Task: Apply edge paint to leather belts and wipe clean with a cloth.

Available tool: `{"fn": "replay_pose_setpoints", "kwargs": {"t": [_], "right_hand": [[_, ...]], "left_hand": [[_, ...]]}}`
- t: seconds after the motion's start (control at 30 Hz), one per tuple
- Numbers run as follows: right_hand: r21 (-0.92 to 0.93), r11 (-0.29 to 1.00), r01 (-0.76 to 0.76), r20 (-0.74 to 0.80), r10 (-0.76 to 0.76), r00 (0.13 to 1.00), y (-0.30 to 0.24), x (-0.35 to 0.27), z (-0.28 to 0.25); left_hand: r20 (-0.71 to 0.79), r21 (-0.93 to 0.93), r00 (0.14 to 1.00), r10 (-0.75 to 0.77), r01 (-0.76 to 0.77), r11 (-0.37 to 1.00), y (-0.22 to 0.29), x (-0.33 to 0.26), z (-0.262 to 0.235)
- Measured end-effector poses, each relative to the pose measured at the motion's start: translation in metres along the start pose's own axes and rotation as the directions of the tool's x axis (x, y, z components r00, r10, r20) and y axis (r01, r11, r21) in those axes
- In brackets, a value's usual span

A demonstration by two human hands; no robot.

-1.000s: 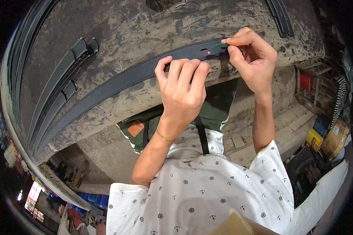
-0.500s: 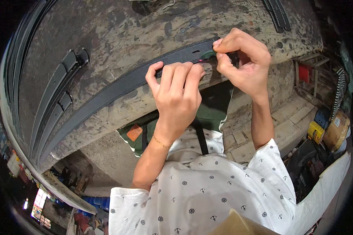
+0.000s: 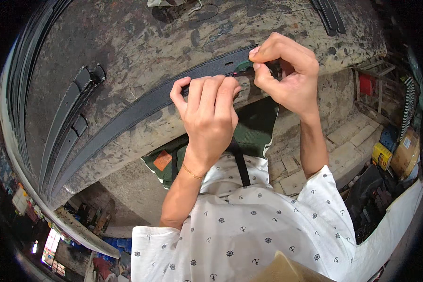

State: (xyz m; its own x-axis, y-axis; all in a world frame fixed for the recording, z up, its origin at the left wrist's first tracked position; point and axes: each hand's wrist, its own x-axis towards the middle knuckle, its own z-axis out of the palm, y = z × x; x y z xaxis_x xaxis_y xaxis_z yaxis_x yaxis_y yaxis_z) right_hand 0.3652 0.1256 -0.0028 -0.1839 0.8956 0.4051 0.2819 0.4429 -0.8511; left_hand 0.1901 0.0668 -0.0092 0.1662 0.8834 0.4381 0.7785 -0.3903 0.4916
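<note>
A long black leather belt strap (image 3: 145, 99) with stitched edges curves across the worktable; a short slot shows near its right end. My left hand (image 3: 207, 108) lies over the strap's near edge, fingers bent and closed on it, fingertips partly hidden. At the strap's right end my right hand (image 3: 286, 70) is closed, with thumb and forefinger pinched at the far corner. A small dark green piece (image 3: 242, 66) shows at the strap's near edge, between the two hands. What exactly lies within the right pinch is too small to make out.
More black belt straps (image 3: 73, 96) lie at the left, some with loops, beside a long bundle (image 3: 19, 94). Two strap ends (image 3: 330, 19) lie at the far right. The stained worktable (image 3: 127, 51) has a rounded near edge. A yellow box (image 3: 381, 156) and a cardboard box (image 3: 405, 152) stand lower right.
Both hands and the right end of the strap have shifted slightly left. The hold of each hand looks the same.
</note>
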Motion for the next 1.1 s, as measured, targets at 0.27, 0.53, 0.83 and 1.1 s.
{"fn": "replay_pose_setpoints", "kwargs": {"t": [0.27, 0.53, 0.83, 1.1], "right_hand": [[-0.034, 0.999, 0.032, 0.009, -0.032, 0.999, -0.001, 0.0, 0.001], [-0.008, 1.0, 0.008, 0.015, -0.008, 1.0, 0.0, 0.0, -0.001], [0.06, 0.993, -0.097, -0.004, 0.097, 0.995, -0.001, -0.001, -0.003], [0.466, 0.868, -0.171, -0.21, 0.296, 0.932, 0.002, 0.0, -0.012]], "left_hand": [[0.002, -0.005, 1.0, 0.0, 0.0, 1.0, 0.0, -0.001, 0.0], [-0.004, -0.015, 1.0, 0.006, -0.006, 1.0, 0.002, 0.002, -0.003], [-0.05, -0.126, 0.998, -0.041, 0.035, 0.991, -0.001, 0.001, -0.008], [-0.176, 0.319, 0.863, 0.474, -0.406, 0.856, -0.072, 0.141, -0.02]]}}
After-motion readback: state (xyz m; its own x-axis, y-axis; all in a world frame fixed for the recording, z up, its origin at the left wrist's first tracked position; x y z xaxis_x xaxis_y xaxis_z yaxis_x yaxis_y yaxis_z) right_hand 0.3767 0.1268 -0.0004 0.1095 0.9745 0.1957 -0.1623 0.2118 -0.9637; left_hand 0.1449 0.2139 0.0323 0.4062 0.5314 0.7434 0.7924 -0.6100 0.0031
